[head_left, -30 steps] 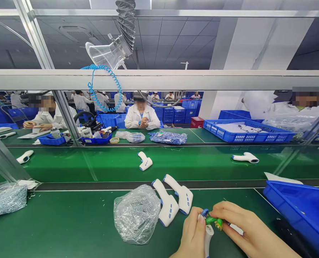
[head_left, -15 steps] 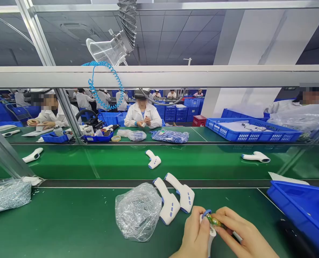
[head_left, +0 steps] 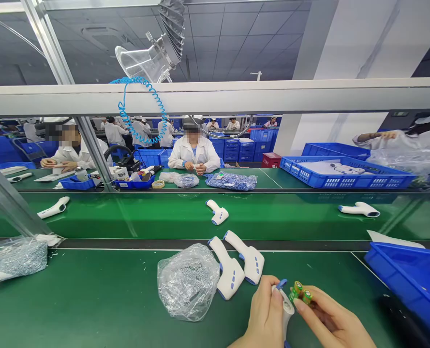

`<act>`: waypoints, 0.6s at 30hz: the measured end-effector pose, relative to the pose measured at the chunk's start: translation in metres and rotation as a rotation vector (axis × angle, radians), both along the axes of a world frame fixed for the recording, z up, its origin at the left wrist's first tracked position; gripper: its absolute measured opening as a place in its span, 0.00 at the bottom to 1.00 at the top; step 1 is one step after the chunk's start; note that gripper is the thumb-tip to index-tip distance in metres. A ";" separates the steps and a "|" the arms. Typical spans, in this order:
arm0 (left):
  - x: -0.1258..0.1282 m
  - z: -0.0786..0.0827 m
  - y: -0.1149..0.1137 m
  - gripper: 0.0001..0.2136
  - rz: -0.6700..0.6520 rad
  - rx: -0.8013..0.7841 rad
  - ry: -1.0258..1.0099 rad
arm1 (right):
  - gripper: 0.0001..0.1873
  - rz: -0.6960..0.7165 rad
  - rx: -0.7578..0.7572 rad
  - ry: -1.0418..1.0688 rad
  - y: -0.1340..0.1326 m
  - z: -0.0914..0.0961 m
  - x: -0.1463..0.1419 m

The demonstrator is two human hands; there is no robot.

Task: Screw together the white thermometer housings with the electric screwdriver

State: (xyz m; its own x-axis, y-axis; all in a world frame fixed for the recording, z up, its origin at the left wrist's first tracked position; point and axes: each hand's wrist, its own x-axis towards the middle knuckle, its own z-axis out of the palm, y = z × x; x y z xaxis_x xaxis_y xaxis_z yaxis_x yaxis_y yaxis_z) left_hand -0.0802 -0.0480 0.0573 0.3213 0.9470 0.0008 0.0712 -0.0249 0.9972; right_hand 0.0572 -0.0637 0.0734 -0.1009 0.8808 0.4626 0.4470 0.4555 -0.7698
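Observation:
My left hand (head_left: 263,314) is closed around a white infrared thermometer (head_left: 288,311), held upright with its blue battery cover (head_left: 281,284) swung out at the top end. Just to the right, my right hand (head_left: 333,319) pinches two green batteries (head_left: 302,293) with gold ends between thumb and fingers. The batteries are close beside the thermometer's open end and apart from it. Two more white thermometers with blue buttons, one nearer (head_left: 231,273) and one farther right (head_left: 253,261), lie on the green bench beyond my left hand.
A clear bag of small metal parts (head_left: 188,282) lies left of the thermometers, another bag (head_left: 15,261) at far left. A blue bin (head_left: 410,275) and a dark object (head_left: 399,314) are at right. Thermometers lie on the green conveyor (head_left: 164,217). Co-workers sit across it.
My right hand has drawn the batteries away from the thermometer's end, up and to the right. Thermometers on the conveyor have shifted right in view. My left hand still grips its thermometer.

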 end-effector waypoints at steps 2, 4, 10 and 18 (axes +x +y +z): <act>0.001 0.000 -0.001 0.25 0.012 -0.008 -0.002 | 0.13 -0.016 -0.049 0.039 0.001 -0.005 -0.002; 0.001 0.001 -0.002 0.25 0.025 -0.030 -0.001 | 0.15 -0.013 -0.095 0.045 0.003 -0.009 -0.004; 0.000 0.001 -0.002 0.24 0.003 -0.025 -0.001 | 0.18 0.012 -0.181 0.025 0.003 -0.014 -0.002; 0.000 -0.005 0.001 0.26 0.020 -0.022 -0.034 | 0.18 0.038 -0.160 -0.067 0.004 0.002 0.002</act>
